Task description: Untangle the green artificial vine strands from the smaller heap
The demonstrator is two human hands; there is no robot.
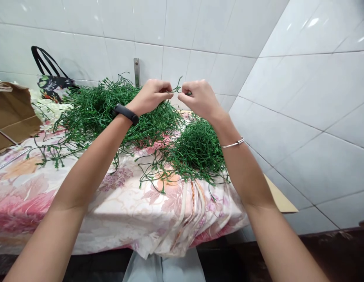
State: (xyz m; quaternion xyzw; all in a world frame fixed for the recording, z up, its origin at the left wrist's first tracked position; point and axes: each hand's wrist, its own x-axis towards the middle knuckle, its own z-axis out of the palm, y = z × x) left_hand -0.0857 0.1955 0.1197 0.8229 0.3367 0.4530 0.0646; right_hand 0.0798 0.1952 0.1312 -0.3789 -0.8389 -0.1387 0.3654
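Note:
Both my hands are raised above a table covered with a floral cloth (120, 211). My left hand (151, 96), with a black band on its wrist, pinches one end of a thin green plastic stem (178, 89). My right hand (199, 98), with a silver bangle on its wrist, pinches the other end. The two hands almost touch. Below them lie two heaps of green plastic stems: a large one (94, 113) to the left and a smaller one (196, 150) under my right forearm.
A cardboard box (11, 113) stands at the left edge, with a black-handled patterned bag (53, 80) behind it. White tiled walls close in at the back and right. A metal bracket (136, 72) is on the back wall. A cardboard sheet (280, 197) pokes out at the table's right.

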